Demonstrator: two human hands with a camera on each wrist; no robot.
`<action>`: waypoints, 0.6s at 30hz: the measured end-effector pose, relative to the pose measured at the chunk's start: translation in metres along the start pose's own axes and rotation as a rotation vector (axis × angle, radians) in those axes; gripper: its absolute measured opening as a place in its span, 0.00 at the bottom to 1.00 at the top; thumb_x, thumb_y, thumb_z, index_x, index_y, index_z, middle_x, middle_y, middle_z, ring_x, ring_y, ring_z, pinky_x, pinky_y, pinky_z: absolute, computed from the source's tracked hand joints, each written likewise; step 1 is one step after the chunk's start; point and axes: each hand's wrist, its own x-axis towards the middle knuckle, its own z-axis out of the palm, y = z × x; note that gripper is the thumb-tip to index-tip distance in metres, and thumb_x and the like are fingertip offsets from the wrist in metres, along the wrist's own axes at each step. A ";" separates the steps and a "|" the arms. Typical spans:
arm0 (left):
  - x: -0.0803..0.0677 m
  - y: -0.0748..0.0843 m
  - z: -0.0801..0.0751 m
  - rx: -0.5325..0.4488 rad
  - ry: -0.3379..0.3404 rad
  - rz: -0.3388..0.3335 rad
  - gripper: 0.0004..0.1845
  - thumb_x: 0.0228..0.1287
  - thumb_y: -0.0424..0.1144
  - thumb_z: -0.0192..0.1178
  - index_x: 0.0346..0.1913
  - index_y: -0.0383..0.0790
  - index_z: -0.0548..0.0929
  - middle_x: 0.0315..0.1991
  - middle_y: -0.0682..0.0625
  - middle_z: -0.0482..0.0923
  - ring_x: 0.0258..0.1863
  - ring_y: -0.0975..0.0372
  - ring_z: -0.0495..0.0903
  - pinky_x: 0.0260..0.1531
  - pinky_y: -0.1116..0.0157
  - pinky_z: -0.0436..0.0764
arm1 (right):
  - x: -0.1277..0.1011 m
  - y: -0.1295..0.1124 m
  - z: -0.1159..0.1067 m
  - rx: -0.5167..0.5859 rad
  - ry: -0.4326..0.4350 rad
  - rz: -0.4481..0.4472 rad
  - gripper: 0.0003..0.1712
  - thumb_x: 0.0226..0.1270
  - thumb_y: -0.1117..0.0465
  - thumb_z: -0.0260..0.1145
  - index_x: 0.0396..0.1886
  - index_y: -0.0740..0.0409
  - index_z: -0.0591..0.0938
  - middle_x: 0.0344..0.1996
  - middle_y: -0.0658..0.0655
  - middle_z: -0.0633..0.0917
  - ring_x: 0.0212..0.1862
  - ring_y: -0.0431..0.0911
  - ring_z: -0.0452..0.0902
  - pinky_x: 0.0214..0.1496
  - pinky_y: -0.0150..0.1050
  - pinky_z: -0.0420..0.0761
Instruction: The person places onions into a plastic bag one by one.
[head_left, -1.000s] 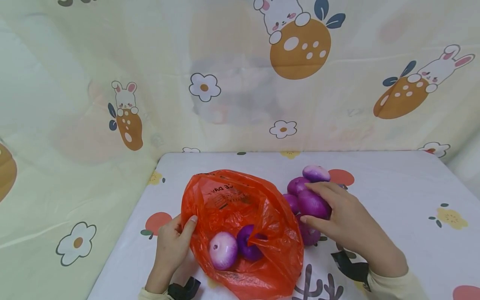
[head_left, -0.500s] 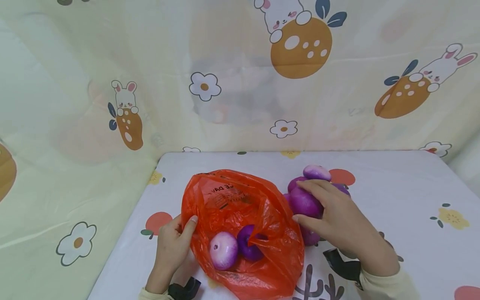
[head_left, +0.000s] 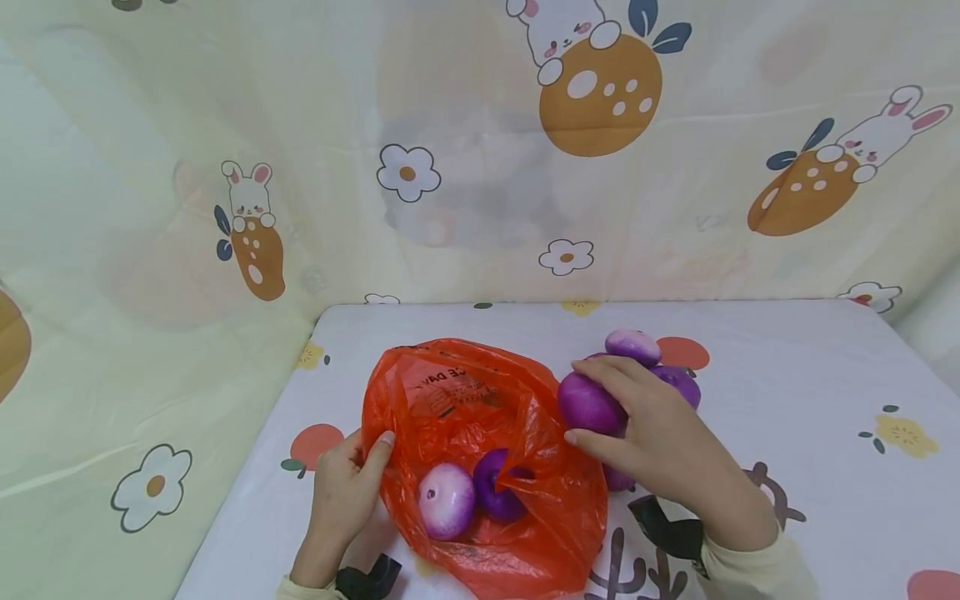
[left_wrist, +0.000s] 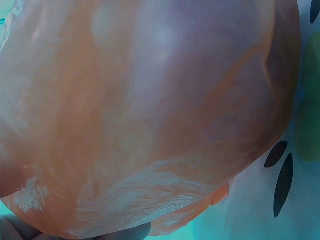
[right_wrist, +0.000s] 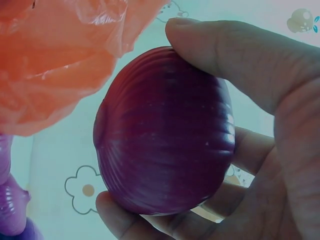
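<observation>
My left wrist view is almost filled by the orange bag (left_wrist: 150,110), so close it blurs, and only fingertips (left_wrist: 20,231) of my left hand (head_left: 341,492) show at the bottom edge. From the head, my right hand (head_left: 660,442) covers part of the onion (head_left: 588,402) it holds and most of the pile of onions (head_left: 675,379) behind. A dark onion in the bag (head_left: 497,492) is half hidden under a fold. The bag's print is too small to read.
</observation>
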 end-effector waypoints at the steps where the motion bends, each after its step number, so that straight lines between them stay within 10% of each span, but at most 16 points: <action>1: 0.000 0.000 0.000 0.002 0.001 -0.003 0.11 0.75 0.41 0.62 0.44 0.36 0.89 0.28 0.49 0.87 0.25 0.59 0.81 0.27 0.69 0.83 | 0.001 -0.001 0.001 0.000 0.005 -0.009 0.39 0.57 0.50 0.82 0.67 0.53 0.79 0.63 0.60 0.81 0.60 0.61 0.80 0.49 0.61 0.87; 18: -0.001 0.003 -0.001 -0.007 -0.009 -0.004 0.12 0.76 0.43 0.62 0.44 0.36 0.89 0.29 0.49 0.88 0.25 0.60 0.80 0.26 0.69 0.83 | 0.011 -0.015 0.014 0.033 0.015 -0.089 0.38 0.58 0.52 0.81 0.68 0.53 0.80 0.62 0.55 0.81 0.57 0.54 0.83 0.50 0.53 0.88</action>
